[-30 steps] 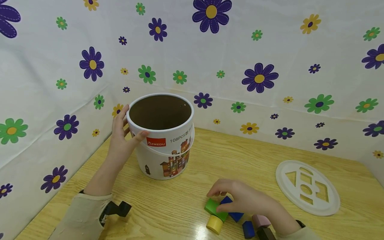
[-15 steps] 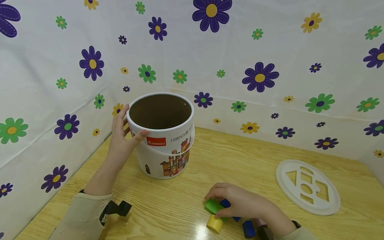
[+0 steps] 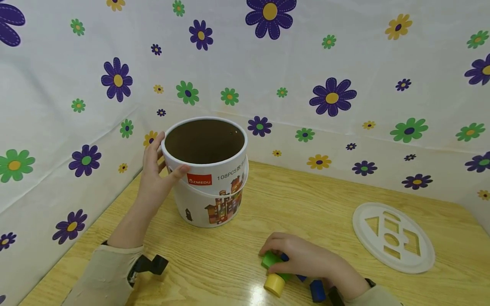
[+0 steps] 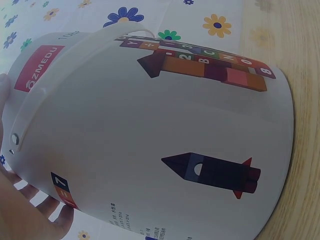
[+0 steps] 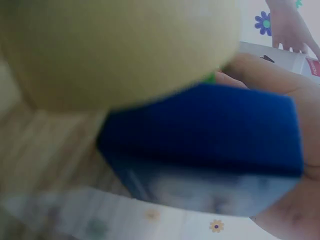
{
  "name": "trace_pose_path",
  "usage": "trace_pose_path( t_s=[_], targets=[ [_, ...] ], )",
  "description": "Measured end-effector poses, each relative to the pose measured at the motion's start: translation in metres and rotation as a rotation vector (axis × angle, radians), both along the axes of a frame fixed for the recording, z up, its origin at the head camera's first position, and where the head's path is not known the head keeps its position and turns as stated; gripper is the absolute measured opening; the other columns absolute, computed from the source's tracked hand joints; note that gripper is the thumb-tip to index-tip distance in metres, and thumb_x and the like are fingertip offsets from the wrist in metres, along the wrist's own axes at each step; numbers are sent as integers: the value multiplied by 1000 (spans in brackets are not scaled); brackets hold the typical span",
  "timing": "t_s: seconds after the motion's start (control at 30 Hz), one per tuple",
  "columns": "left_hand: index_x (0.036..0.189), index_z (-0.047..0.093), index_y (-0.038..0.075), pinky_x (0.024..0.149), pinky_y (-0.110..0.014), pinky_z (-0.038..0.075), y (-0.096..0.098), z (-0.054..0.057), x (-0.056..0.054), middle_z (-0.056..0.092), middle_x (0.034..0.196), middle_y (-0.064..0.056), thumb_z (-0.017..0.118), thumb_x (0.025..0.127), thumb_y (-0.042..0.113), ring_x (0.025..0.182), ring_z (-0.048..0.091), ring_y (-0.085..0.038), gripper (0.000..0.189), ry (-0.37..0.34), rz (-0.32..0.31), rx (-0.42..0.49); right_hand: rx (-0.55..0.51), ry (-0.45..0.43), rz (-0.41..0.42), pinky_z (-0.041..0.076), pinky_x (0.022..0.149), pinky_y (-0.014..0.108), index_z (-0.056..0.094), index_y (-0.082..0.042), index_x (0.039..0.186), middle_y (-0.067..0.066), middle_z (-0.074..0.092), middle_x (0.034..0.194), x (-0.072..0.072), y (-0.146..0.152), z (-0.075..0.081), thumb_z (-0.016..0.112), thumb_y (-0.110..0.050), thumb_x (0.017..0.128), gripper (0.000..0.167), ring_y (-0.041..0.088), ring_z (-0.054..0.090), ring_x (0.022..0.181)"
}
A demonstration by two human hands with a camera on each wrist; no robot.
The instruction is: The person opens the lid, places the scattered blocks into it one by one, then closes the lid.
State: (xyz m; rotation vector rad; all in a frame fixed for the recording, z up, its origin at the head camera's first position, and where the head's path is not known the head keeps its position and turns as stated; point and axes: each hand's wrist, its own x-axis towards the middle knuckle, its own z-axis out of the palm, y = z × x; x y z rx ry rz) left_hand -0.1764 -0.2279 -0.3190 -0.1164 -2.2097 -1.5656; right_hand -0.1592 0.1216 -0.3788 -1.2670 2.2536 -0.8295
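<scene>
A white bucket (image 3: 208, 208) with printed toy pictures and a thin handle stands upright at left centre. My left hand (image 3: 156, 176) grips its rim side, thumb on the front and fingers round the left. At the lower middle, my right hand (image 3: 306, 257) pinches a green block (image 3: 270, 260) between thumb and fingers, at table height. Touching it in front is a yellow cylinder block (image 3: 274, 284). Blue blocks lie partly hidden under the palm. Another blue block (image 3: 317, 291) sits nearer; in the right wrist view the yellow block (image 5: 125, 50) hides much.
A white round lid (image 3: 405, 262) with cut-out shapes lies on the wooden table (image 3: 306, 199) at the right. Under my right wrist a dark block (image 3: 336, 296) shows partly. Flower-printed cloth (image 3: 283, 68) closes off the back and left.
My right hand has lowered and shifted slightly left, its thumb and fingers closing about the green block. The left hand and the bucket have stayed in place.
</scene>
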Motion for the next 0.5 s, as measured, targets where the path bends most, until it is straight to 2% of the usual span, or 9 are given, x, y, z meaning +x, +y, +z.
trace_pose_path(
  t_s=[0.27,0.5],
  targets=[
    [152,15,34,111,-51,27,0,1,0,15,154,4,69,86,35,139,20,-28,85,-4,5,3,-32,0,-20,51,75,21,67,-14,110,-6,58,107,-1,-3,-4,71,-28,87,28,3,54,88],
    [153,15,31,111,-50,27,0,0,0,14,154,3,69,86,35,139,20,-29,86,-11,4,3,-27,12,-38,51,74,20,68,-15,107,-7,59,106,0,-7,-4,73,-24,86,24,3,55,87]
  ],
)
